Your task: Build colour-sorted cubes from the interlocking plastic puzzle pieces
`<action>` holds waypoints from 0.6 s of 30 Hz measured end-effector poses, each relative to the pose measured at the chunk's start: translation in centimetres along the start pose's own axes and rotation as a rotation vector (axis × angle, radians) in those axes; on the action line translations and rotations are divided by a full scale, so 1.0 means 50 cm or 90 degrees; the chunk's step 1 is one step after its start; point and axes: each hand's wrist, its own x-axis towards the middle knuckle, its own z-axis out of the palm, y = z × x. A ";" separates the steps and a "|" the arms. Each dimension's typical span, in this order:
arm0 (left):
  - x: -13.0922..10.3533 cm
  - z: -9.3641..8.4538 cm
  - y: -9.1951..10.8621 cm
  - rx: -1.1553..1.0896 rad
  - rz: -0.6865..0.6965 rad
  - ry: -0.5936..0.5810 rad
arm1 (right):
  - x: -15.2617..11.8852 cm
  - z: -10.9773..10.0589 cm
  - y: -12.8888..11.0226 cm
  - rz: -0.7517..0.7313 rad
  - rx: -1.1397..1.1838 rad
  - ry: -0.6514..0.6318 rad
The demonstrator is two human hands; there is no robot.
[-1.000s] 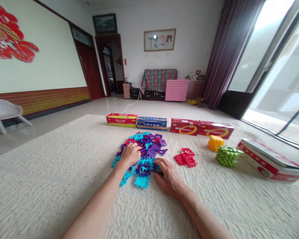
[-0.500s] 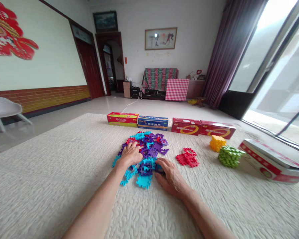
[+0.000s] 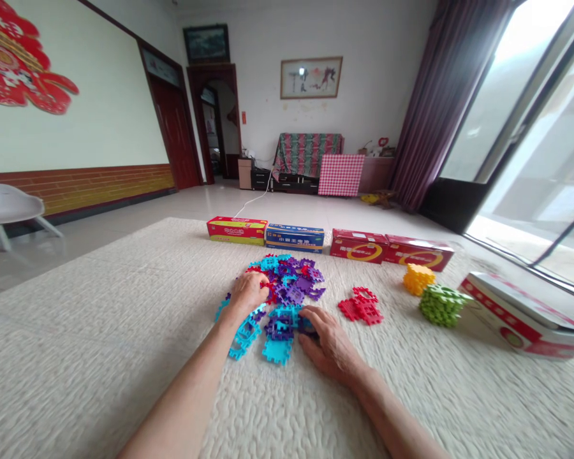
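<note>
A loose pile of purple, light blue and red toothed plastic pieces point(image 3: 294, 293) lies in the middle of the pale quilted cloth. Over its left part is my left hand point(image 3: 250, 292), fingers bent and pressed together on a red piece point(image 3: 270, 293). My right hand point(image 3: 328, 341) rests at the pile's right edge, fingers curved and apart, thumb beside a dark purple piece. A light blue square piece point(image 3: 277, 350) lies flat between my hands. To the right of the pile is a small group of red pieces point(image 3: 362, 306).
Stacks of yellow pieces point(image 3: 418, 278) and green pieces point(image 3: 442, 305) stand at right beside a white and red box point(image 3: 526, 315). Along the far edge are a red-yellow box point(image 3: 236, 230), a blue box point(image 3: 294, 238) and two dark red boxes point(image 3: 358, 246).
The fingers of my left hand have drawn together at a red piece, and the hand has shifted slightly. Light blue pieces below it show more. My right hand has hardly moved.
</note>
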 end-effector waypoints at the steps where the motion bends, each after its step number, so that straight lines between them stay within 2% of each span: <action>1: 0.000 -0.006 0.003 -0.009 -0.003 0.021 | 0.000 0.000 0.000 -0.001 -0.001 0.002; 4: -0.001 -0.027 0.015 -0.035 -0.019 0.085 | -0.001 0.000 0.001 -0.007 0.002 0.010; 7: 0.000 -0.036 0.029 -0.109 -0.040 0.110 | -0.001 0.001 0.002 -0.006 0.011 0.038; 9: 0.000 -0.034 0.041 -0.200 -0.054 0.087 | 0.001 0.001 0.004 0.013 0.016 0.074; 12: -0.002 -0.024 0.063 -0.324 -0.055 0.013 | 0.004 0.001 0.007 0.057 0.024 0.143; 15: -0.011 -0.014 0.091 -0.379 -0.022 -0.050 | 0.008 0.002 0.010 0.086 0.051 0.198; 18: -0.024 -0.005 0.118 -0.414 0.011 -0.089 | 0.012 0.004 0.011 0.124 0.112 0.213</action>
